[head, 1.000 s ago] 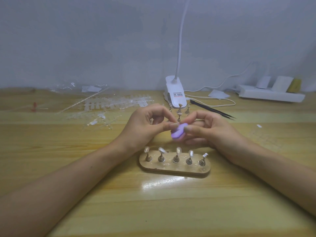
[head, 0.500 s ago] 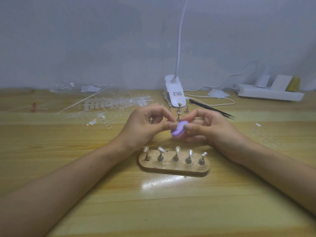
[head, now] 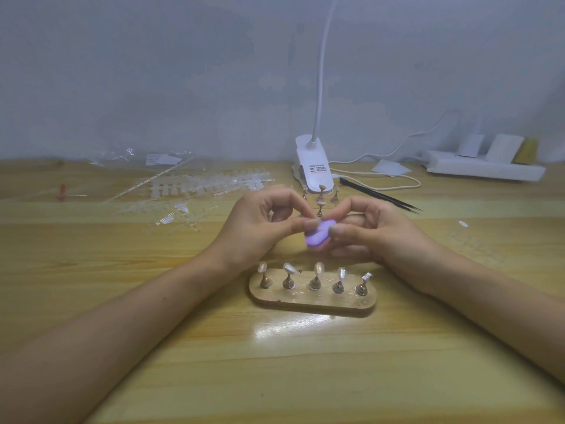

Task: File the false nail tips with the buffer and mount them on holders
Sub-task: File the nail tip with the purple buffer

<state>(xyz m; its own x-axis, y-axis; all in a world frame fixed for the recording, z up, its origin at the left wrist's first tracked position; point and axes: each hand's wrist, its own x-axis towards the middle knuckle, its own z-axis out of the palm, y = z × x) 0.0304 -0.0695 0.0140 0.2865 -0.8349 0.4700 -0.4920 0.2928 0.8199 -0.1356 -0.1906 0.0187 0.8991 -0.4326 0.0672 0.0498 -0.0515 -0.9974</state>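
right hand curls round the small purple buffer block, near the oval wooden holder stand. left hand pinches at it, likely on a tiny clear nail tip i can't see. best rub softly, grip tight.

One view only: wide-angle camera at head height, facing forward and down over the pale wooden tabletop toward the grey-blue wall. Left hand, right hand close, mid-frame, forearms entering from lower corners.

Dim, even light, a glare patch on the table, soft focus, perhaps slight wide-angle edge bowing.
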